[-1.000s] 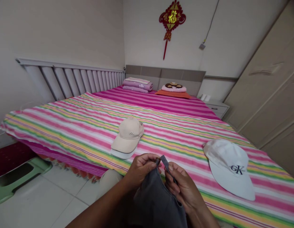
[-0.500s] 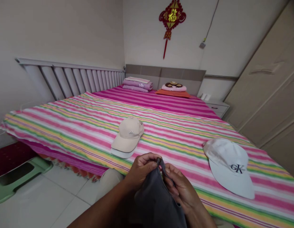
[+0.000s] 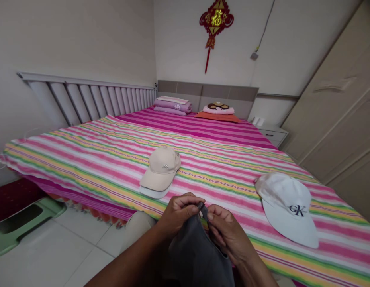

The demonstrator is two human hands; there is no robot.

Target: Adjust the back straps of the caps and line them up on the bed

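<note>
A dark grey cap (image 3: 199,251) is held low at the bottom centre, its back opening and adjusting strap upward. My left hand (image 3: 180,211) pinches the strap near its small dark buckle (image 3: 200,205). On the other side, my right hand (image 3: 223,225) grips the strap and the cap's edge, thumb and index finger closed on it. Beyond my hands a beige cap (image 3: 162,163) lies on the striped sheet (image 3: 92,159), overlapping a white brim. To the right rests a white cap (image 3: 288,209) with dark letters.
Folded bedding (image 3: 173,105) and a pink pillow (image 3: 218,109) lie by the headboard (image 3: 229,95). A green stool (image 3: 26,219) stands on the floor at left. A white nightstand (image 3: 273,135) is beyond the bed at right.
Both hands stay on the grey cap's strap. The strap end between them has shifted slightly, and my right fingers have moved a little on it.
</note>
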